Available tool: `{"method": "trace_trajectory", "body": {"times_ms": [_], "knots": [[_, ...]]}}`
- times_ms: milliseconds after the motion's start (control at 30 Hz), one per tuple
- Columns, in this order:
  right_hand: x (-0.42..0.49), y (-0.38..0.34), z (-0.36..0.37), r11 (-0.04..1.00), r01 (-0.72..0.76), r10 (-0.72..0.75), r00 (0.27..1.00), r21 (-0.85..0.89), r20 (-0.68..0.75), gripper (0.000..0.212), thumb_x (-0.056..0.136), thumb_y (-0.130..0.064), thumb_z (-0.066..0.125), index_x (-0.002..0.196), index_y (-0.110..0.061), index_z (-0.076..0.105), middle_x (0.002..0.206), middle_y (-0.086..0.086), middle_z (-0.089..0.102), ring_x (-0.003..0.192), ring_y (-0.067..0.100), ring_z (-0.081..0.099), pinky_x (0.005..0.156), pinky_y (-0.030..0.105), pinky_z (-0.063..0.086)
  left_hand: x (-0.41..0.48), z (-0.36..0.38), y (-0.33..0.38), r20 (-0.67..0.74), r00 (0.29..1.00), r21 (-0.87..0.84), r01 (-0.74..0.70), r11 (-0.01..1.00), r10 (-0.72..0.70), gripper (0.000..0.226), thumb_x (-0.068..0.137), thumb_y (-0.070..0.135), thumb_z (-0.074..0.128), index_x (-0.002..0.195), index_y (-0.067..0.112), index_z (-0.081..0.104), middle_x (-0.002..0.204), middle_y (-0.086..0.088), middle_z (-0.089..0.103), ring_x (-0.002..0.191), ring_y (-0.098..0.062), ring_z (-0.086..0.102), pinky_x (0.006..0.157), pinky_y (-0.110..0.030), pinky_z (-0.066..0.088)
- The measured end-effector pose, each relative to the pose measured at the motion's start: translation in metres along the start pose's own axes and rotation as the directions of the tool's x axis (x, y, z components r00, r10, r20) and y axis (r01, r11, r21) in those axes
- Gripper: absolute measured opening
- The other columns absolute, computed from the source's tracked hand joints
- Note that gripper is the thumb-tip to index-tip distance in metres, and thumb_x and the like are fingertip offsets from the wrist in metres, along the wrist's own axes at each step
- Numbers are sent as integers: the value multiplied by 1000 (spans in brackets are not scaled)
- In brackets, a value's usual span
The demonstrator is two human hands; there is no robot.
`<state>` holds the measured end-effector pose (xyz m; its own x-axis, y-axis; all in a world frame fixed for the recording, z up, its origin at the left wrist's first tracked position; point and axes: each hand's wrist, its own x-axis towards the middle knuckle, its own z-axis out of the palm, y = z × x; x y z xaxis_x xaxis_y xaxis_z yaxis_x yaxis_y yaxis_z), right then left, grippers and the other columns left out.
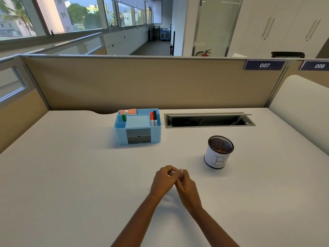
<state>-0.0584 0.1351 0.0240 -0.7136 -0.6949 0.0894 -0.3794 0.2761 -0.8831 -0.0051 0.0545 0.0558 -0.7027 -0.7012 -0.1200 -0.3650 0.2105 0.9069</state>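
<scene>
The 2 hands meet low over the white desk [71,175]. The left hand [164,180] and the right hand [187,188] both pinch a small pinkish thing [181,173] with curled fingers (too small to identify), near the mesh cup [218,152] marked B.

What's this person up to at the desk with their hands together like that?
A person works at a white desk. The left hand and right hand meet above it, both pinching a small pinkish object that is too small to identify. Farther back stands a blue organizer holding a red marker and a black marker. To the right is a mesh cup marked B. Neither is being touched.
</scene>
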Motion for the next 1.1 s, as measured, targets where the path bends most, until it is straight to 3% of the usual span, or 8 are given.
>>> {"method": "trace_trajectory", "body": {"times_ms": [100,300,467,600,767,900,1000,1100], "knots": [[-3,-1,-3,997,25,-24,1000,-69,3,17,94,-25,43,101,-10,47,74,0,61,63,15,57,58,20,44,-1,1,2,-15,1000,22,-8,1000,8,23,86,28,59,96,9,64,98,-13,69,80,-15,59,81,-34,54],[-3,0,-7,985,63,-70,997,-162,-39,25,94,-27,44,111,-9,46,81,9,68,64,15,57,55,9,38,1,5,6,-22,999,35,-24,999,25,24,87,26,58,99,6,64,100,-16,70,82,-19,61,83,-33,53],[-2,1,-9,984,59,-70,996,-170,-62,31,93,-28,43,121,-14,43,94,12,72,78,25,67,66,19,46,3,6,8,-53,998,17,-18,1000,18,26,87,25,58,104,6,62,105,-15,69,84,-18,61,84,-31,52],[-2,2,-7,991,47,-55,997,-129,-60,30,94,-25,43,120,-12,44,93,13,72,77,24,67,59,10,42,5,7,8,-54,998,33,-24,999,26,26,87,25,57,104,7,62,106,-15,69,81,-14,58,83,-29,52],[-1,2,-7,999,24,-24,1000,-25,-15,25,94,-21,41,118,-12,42,91,3,66,73,14,60,63,12,43,6,6,10,-75,997,16,-22,1000,24,28,88,25,55,110,7,59,115,-14,65,99,-25,62,89,-31,50],[-3,8,-7,1000,8,-8,999,2,34,16,91,-17,42,106,-21,38,81,-11,53,69,5,53,65,14,41,5,2,13,-200,979,-41,-35,999,26,29,89,24,54,111,6,56,118,-13,63,106,-28,59,91,-33,49],[-3,14,-7,999,-30,29,998,31,53,15,93,-8,39,100,-21,37,83,-2,52,70,11,49,65,18,41,4,-3,9,-267,954,111,-112,988,138,28,88,24,56,110,7,54,116,-12,62,105,-26,59,83,-24,43],[-3,17,-10,994,-58,53,997,93,53,16,95,-8,36,101,-23,39,90,1,53,78,14,51,69,18,42,6,-7,-1,-194,952,401,-144,905,237,32,88,23,56,117,10,51,122,-11,57,108,-23,56,90,-26,46]]}}
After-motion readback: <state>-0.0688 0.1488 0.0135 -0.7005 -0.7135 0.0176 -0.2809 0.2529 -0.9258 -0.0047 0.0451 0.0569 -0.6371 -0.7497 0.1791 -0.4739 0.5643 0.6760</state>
